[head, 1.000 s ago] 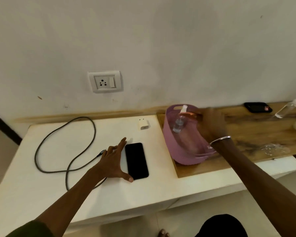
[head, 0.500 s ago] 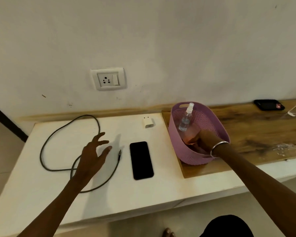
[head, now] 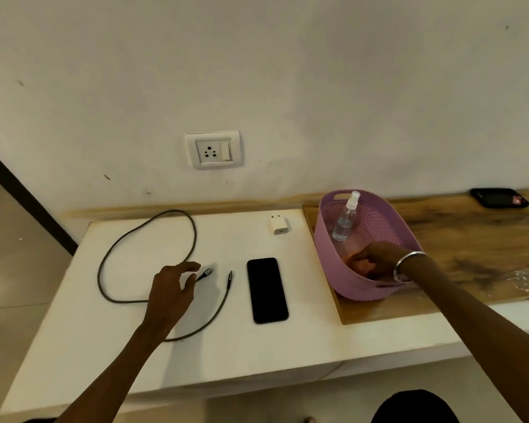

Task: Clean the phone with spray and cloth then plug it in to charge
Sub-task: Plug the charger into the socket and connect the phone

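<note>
Left hand (head: 171,288) hovers open over the table (head: 74,331), fingers spread above the cable (head: 193,236), its two plugs just beyond the fingertips. Right of it lies the phone (head: 267,290), flat and screen up, long axis running away toward the wall. Slick glass, I'd say, best pinched by its long edges. Right hand (head: 376,264) is down in the basket (head: 342,288) beside the leaning spray bottle (head: 345,219); grip can't be told.

The left hand (head: 171,288) hovers with its fingers loosely spread and empty. The right hand (head: 374,261) reaches down, fingers curled; a silver metal bangle (head: 405,264) circles its wrist.
</note>
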